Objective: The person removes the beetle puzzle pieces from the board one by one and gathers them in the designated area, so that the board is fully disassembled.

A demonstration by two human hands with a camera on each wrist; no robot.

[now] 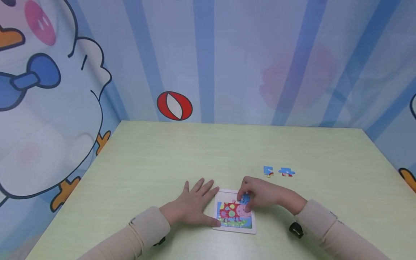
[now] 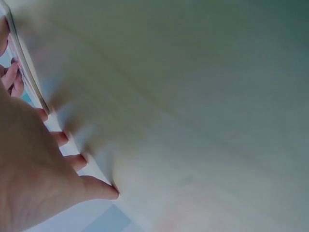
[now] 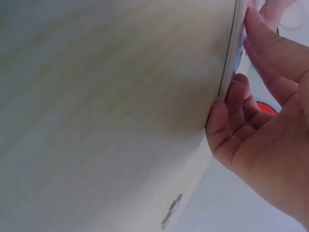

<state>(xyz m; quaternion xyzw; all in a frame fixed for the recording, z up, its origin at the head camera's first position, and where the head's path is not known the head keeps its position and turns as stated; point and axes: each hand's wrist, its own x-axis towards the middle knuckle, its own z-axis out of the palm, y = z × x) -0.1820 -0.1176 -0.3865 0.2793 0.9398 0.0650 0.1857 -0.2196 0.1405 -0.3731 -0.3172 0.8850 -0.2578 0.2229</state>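
Note:
A jigsaw puzzle in a white frame point(image 1: 227, 195) lies near the table's front, its lower part filled with pieces that show a red, dotted figure on green and blue. My left hand point(image 1: 195, 204) has its fingers spread, with the thumb and a fingertip on the frame's left edge. Over the frame's upper right, my right hand point(image 1: 261, 193) pinches a blue puzzle piece point(image 1: 245, 199) between thumb and fingers, partly covering it. The left wrist view shows the left hand point(image 2: 38, 169) flat along the tabletop. In the right wrist view, the right hand's point(image 3: 275, 111) outer fingers curl beside the frame.
Two loose puzzle pieces, a blue one with yellow point(image 1: 268, 170) and a blue one with red point(image 1: 286, 172), lie on the pale table point(image 1: 182, 151) beyond the right hand. A striped, cartoon-printed curtain point(image 1: 234, 65) stands behind the table.

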